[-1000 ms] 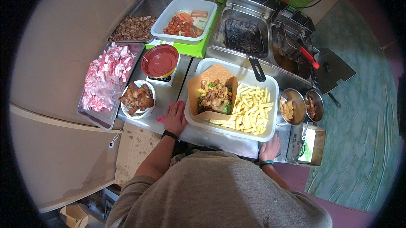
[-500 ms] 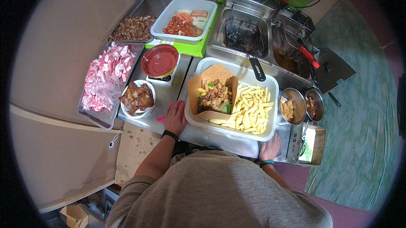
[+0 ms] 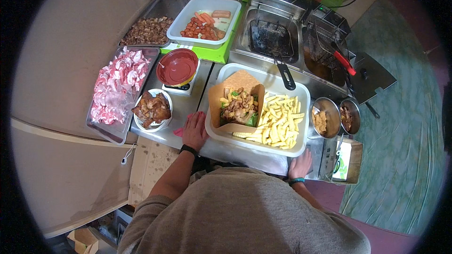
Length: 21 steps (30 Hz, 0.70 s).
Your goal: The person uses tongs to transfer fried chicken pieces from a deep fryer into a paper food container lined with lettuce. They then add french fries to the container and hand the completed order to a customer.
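Observation:
My left hand (image 3: 194,135) lies flat on a pink-red cloth (image 3: 178,132) at the table's front edge, fingers stretched out. To the right, my right hand (image 3: 300,163) rests with its palm down on the metal edge and holds nothing. Between them stands a white plastic tub (image 3: 303,95) of pale crinkle-cut fries (image 3: 282,123). A brown paper food box (image 3: 240,80) sits on the left part of the tub, filled with browned meat pieces (image 3: 241,105) and some green leaves. Left of my left hand is a white bowl (image 3: 151,128) of dark cooked meat (image 3: 153,109).
A metal tray (image 3: 123,134) of raw sliced meat lies left; a red bowl (image 3: 177,68) sits on a kitchen scale (image 3: 175,89). Behind stand a tub (image 3: 229,32) of sausages and a double fryer (image 3: 240,56) with baskets. Two steel bowls (image 3: 325,134) are at right, near scissors (image 3: 337,162).

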Tool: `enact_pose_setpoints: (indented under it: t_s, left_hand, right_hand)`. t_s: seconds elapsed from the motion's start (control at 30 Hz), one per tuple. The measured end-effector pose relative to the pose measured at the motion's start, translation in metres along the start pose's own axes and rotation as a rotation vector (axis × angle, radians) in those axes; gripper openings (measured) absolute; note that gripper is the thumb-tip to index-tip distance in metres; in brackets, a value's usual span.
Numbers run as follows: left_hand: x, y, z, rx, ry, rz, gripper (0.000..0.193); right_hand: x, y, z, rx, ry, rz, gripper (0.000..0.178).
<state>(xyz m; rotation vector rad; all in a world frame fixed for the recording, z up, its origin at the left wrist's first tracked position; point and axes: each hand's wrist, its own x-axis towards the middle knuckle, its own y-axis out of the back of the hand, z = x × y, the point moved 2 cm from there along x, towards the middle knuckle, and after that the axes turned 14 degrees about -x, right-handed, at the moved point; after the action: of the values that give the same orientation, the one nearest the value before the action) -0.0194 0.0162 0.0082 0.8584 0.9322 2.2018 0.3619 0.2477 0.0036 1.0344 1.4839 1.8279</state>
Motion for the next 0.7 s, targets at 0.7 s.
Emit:
enact_pose_setpoints:
  t_s: [0.7]
  left_hand:
    - [-0.0005,-0.0009,-0.0013,-0.019,0.05,-0.03,0.052]
  right_hand:
    - [-0.0001,-0.0019,0.0002,0.003,-0.006,0.007,0.044]
